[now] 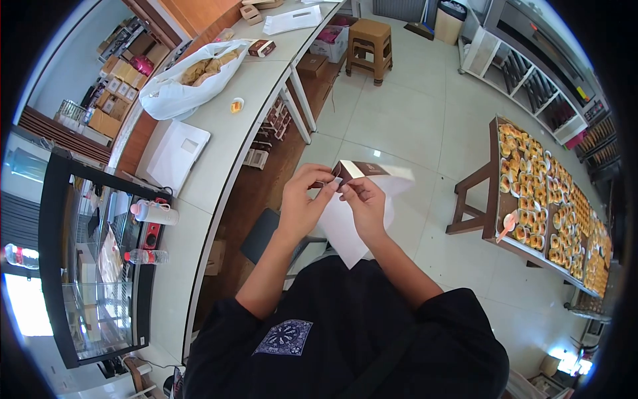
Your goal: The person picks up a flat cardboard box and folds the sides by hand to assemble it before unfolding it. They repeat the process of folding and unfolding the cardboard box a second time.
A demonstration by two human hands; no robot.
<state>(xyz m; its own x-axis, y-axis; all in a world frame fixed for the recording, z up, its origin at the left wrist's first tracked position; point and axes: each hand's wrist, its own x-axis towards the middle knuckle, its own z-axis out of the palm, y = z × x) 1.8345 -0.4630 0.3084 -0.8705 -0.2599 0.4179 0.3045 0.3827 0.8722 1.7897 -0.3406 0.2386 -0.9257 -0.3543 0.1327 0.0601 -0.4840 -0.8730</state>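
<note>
A partly folded brown and white cardboard box is held up in front of my body, over the floor. Its brown printed side faces up at the far end, and a broad white panel hangs down below my fingers. My left hand pinches a small flap at its near left corner, thumb against fingers. Close beside it, my right hand grips the same corner area, fingers curled. The far right end of the box is smeared by motion.
Left is a long table with a plastic bag, a small brown box, flat white card and a glass display case. Right, a low table bears many small pastries. A stool stands ahead.
</note>
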